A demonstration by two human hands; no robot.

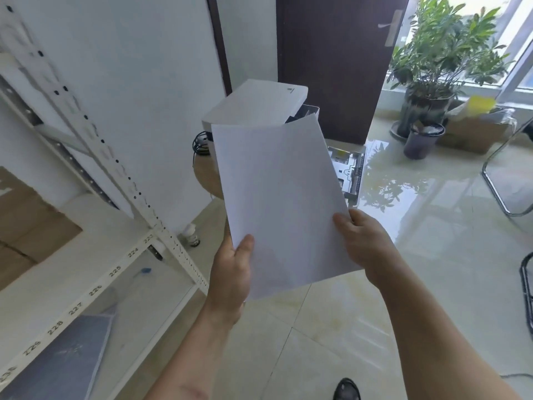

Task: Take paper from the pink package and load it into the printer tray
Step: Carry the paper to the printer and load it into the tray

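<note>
A stack of white paper (279, 197) is held up in front of me by both hands. My left hand (232, 272) grips its lower left corner with the thumb on top. My right hand (364, 243) grips the lower right edge. Behind the paper stands a white printer (259, 105) on a round wooden stool (206, 176). The pulled-out printer tray (350, 166) shows to the right of the sheets, mostly hidden by them. The pink package is not in view.
A white metal shelf rack (121, 174) with numbered labels stands at the left, with cardboard boxes (26, 226) and a grey sheet (57, 362) on it. A dark door (337, 64), potted plant (435, 62), dark bin (422, 140), and chair leg (496, 186) lie to the right. A small bottle (192, 235) stands on the floor.
</note>
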